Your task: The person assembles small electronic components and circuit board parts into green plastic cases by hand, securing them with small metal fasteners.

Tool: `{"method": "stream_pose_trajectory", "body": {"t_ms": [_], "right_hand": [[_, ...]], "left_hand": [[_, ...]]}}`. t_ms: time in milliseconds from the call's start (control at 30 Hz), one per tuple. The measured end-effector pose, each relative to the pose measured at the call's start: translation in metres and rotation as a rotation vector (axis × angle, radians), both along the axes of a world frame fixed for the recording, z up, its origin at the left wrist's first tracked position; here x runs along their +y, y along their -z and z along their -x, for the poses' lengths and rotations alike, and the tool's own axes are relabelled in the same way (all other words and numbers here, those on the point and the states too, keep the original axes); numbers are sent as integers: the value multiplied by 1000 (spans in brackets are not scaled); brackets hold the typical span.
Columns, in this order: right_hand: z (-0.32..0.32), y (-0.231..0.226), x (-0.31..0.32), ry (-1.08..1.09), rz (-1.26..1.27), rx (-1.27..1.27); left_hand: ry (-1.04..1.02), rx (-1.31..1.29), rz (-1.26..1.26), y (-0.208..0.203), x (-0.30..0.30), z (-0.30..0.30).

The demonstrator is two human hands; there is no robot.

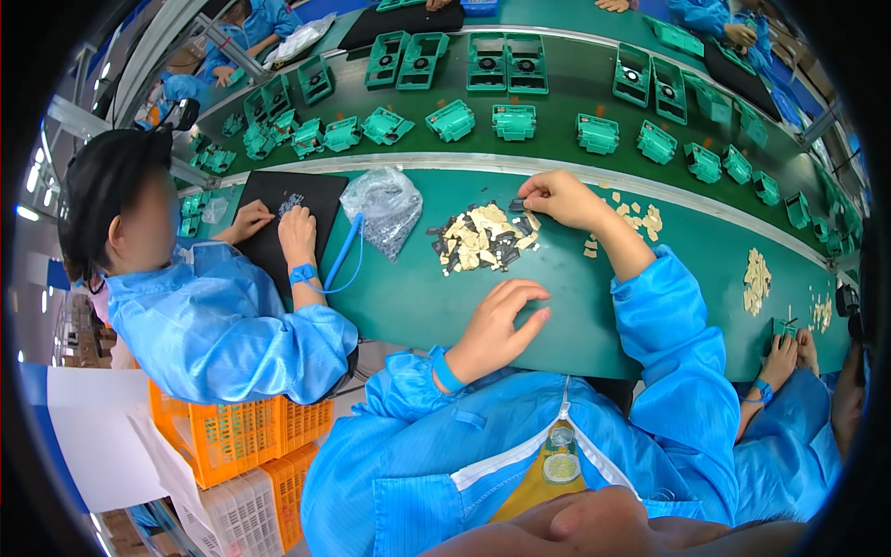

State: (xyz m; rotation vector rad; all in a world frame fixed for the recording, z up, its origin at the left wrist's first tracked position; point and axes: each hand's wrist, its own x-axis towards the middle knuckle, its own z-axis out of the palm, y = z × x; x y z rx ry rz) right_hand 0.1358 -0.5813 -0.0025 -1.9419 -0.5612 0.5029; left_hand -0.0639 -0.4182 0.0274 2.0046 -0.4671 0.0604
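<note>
nearest of all was the wearer's shiny blue work jacket (380, 478), its white-edged front parted over a mustard-yellow shirt (534, 483). from where i stood, the person's right hand (560, 199) reached over the green-topped desk (580, 320), its grip narrow, fingertips apparently pinching a small flat dark grey piece (516, 205) at the upper right of a loose heap of cream and dark grey flat pieces (484, 236). the left hand (497, 327), a light blue band (447, 370) at its wrist, hung nearer the body with an empty grip, thumb and fingers well parted.

the heap was so mixed that a neighbouring piece could easily have been dragged along, and one so slight might have slipped if the pinch caught only its edge. scattered cream pieces (650, 223) lay on both sides of the right forearm (626, 246); a careless sweep could have sent them sliding. to the left, a clear plastic bag of small dark parts (382, 209) sat beside a bright blue cord (344, 251) running to a co-worker's wrist; a tug there could have snagged the bag and spilled it.
</note>
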Motion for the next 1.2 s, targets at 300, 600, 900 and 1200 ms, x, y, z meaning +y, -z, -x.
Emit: {"method": "stream_pose_trajectory", "body": {"t_ms": [300, 600, 900, 1200], "right_hand": [[19, -6, -10, 21, -86, -327], [91, -43, -89, 158, -398, 160], [100, -4, -134, 418, -585, 86], [103, -9, -136, 491, -553, 142]], "left_hand": [[9, -9, -9, -4, -8, -13], [-71, 158, 325, -11, -46, -73], [152, 321, 284, 12, -118, -118], [88, 313, 363, 29, -125, -119]]}}
